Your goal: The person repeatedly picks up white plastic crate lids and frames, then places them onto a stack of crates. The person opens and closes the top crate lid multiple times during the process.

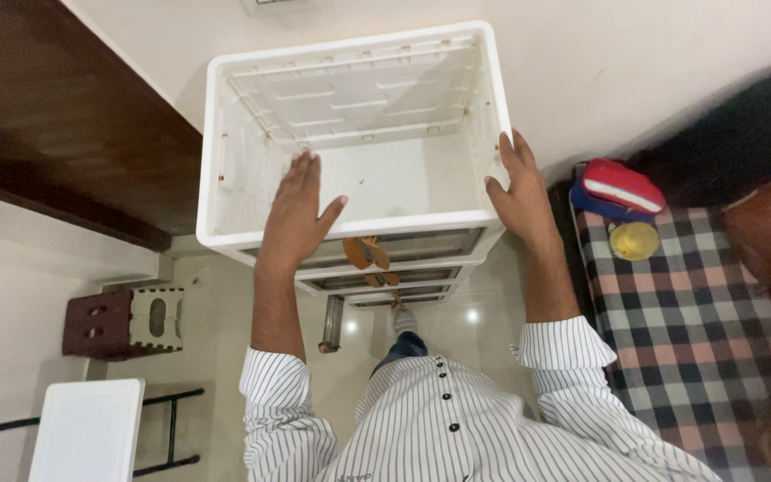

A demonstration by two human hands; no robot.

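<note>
Head view: left hand (pixel 299 214) flat, open inside white drawer unit's (pixel 354 134) top; right hand (pixel 518 198) clasps rim; unit could tip.

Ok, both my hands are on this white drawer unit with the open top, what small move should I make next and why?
Probably slide the left hand outward to the left wall of the white drawer unit. It lies flat, reaching into the open top, while the right hand already grips the right rim, so matching grips on both sides would likely steady the unit.
</note>
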